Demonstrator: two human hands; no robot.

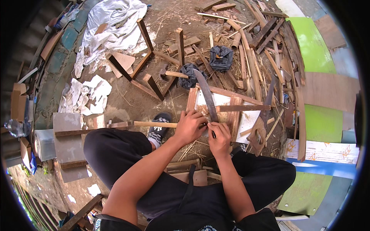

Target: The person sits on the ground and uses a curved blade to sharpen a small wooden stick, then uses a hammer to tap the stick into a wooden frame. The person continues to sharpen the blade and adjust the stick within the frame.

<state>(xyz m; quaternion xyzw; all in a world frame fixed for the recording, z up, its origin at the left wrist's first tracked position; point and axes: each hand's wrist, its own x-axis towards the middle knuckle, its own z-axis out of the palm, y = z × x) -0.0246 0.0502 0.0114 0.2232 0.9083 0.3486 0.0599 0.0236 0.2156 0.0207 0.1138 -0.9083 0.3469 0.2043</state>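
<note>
A long, curved, dark machete [207,94] points away from me, its base end at my hands. Closed fingers of my right hand [220,140] grip it near the base, where a short dark piece shows. Just left of the blade, my left hand [190,127] has its fingertips pinched together; what they hold, if anything, is hidden. Under the blade lies a wooden frame with a white panel [201,101], with shavings on it. A brown wooden stick [243,108] crosses the frame to the right of the blade.
A handsaw [257,135] with a wooden handle stands at right. Beyond are an upturned wooden stool frame [148,57], black plastic bags [221,57] and heaped scrap wood [266,38]. A white cloth [111,25] lies far left. A light wooden handle [156,124] lies beside my left hand.
</note>
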